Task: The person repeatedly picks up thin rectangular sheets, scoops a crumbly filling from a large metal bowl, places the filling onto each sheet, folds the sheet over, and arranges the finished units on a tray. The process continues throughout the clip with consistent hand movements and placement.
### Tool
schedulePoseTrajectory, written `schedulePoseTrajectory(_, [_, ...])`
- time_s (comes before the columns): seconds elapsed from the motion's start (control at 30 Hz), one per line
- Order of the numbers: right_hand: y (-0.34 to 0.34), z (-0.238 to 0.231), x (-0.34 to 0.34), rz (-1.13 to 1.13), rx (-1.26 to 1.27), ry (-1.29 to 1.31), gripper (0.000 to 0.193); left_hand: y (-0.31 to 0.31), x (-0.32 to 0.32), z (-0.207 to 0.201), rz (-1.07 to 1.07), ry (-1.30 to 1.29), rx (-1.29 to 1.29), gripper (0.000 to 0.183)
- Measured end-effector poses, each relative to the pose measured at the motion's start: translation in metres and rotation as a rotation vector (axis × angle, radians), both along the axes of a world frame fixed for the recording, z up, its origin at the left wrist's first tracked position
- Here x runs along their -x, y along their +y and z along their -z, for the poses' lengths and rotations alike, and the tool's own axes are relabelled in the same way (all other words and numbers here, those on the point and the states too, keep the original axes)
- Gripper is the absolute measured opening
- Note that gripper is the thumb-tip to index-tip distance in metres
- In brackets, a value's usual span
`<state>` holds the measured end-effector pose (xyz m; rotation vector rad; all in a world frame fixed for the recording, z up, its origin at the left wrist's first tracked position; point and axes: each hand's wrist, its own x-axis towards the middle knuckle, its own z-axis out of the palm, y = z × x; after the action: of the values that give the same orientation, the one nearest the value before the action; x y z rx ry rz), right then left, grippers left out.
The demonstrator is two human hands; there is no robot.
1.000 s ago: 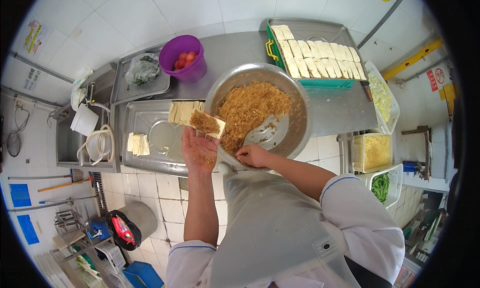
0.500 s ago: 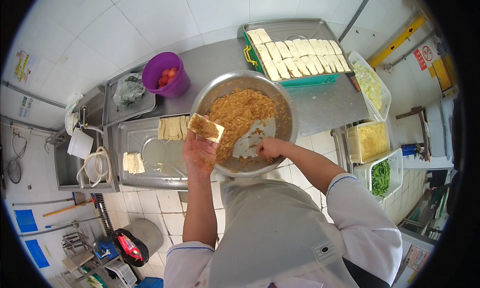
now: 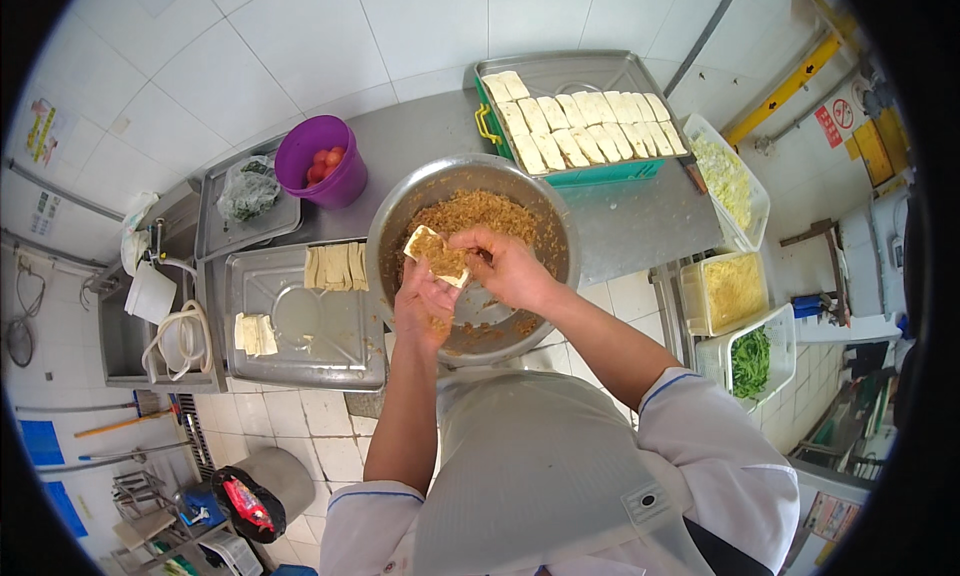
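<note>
My left hand (image 3: 428,301) holds up a pale rectangular slice (image 3: 420,238), tofu-like, with brown minced filling (image 3: 436,252) spread over its top. The fingers and thumb of my right hand (image 3: 505,267) press at the filling on the slice's right side. Both hands are over a large steel bowl (image 3: 572,238). More of the brown mince (image 3: 500,216) lies in the bowl, mostly toward its far side. Left of the bowl, a steel tray (image 3: 300,361) carries a row of pale slices (image 3: 336,266) and a smaller stack (image 3: 256,334).
At the far right, a tray (image 3: 560,68) with rows of slices sits on a green crate (image 3: 610,174); a knife (image 3: 694,176) lies beside it. A purple bucket (image 3: 348,181) holds red tomatoes. White bins of shredded cabbage (image 3: 724,181), yellow shreds (image 3: 735,291) and green vegetable (image 3: 750,361) stand right.
My right hand has risen from the bowl's near side to the slice and now touches the filling there. My left hand has moved slightly right and toward me with the slice.
</note>
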<state>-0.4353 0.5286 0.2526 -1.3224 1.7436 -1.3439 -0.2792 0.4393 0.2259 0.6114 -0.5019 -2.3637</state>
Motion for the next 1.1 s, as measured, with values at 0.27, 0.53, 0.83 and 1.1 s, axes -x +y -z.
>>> schedulePoseTrajectory(0.27, [0.01, -0.009, 0.007, -0.031, 0.216, 0.395, 0.026, 0.003, 0.01, -0.009, -0.037, 0.035, 0.019, 0.054])
schedulePoseTrajectory(0.53, [0.019, -0.008, 0.01, 0.008, 0.109, -0.278, 0.031, 0.004, 0.014, -0.02, -0.001, 0.048, 0.023, 0.057])
schedulePoseTrajectory(0.83, [0.023, -0.009, 0.028, -0.038, -0.027, -0.195, 0.021, 0.011, 0.019, -0.018, 0.035, -0.023, 0.075, 0.057])
schedulePoseTrajectory(1.1, [0.02, -0.025, 0.02, -0.031, 0.057, -0.074, 0.018, 0.014, 0.022, -0.01, 0.049, -0.05, 0.111, 0.048])
